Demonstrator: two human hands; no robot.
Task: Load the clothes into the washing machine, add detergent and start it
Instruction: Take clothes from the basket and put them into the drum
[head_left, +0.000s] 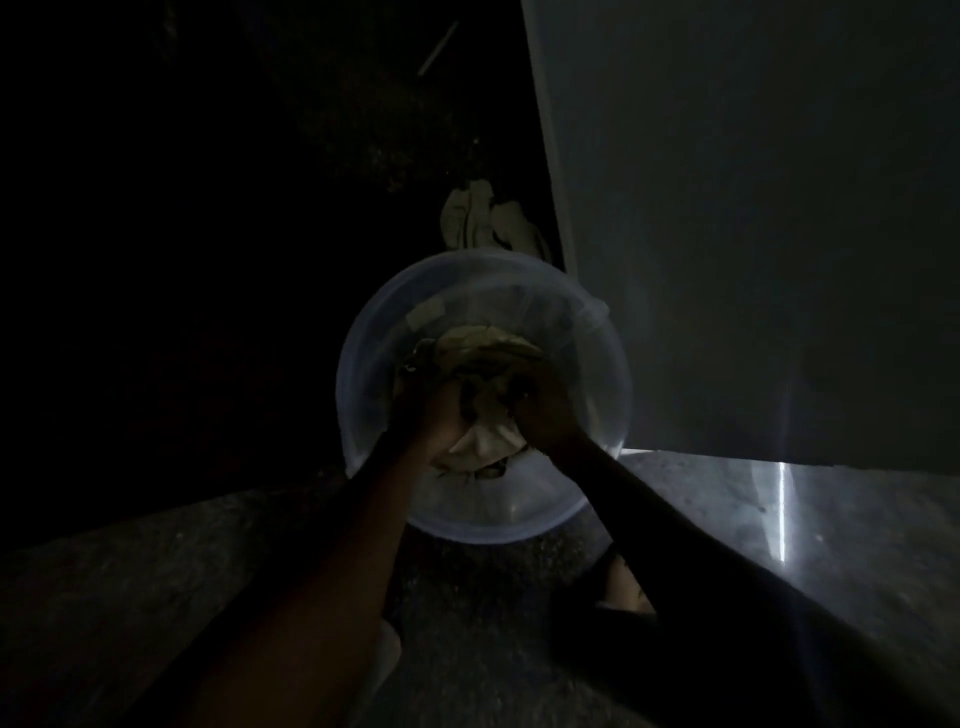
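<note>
Both hands are down in the middle of the frame. The left hand (436, 415) and right hand (545, 410) sit close together, fingers curled into a wad of clothes (488, 353), and a pale corner of cloth pokes out between the wrists. It's super dim, so I can't make out individual fingers, just that both are gripping the fabric.

The clothes are in a round, see-through plastic basin (353, 364) sitting on the floor (156, 545), with the wad heaped up around the middle of it. There's a little pale patch (426, 314) on the basin's far wall, like tape or a sticker, but it's too dark to read.

Just above the basin there's another crumpled pale garment (483, 218) lying on the floor. The whole right side and upper right is the flat white side of the washing machine (753, 208), and the basin's rim sits right against it. The floor looks like rough grey concrete, with a bright streak of light at lower right. The upper left is basically black.
</note>
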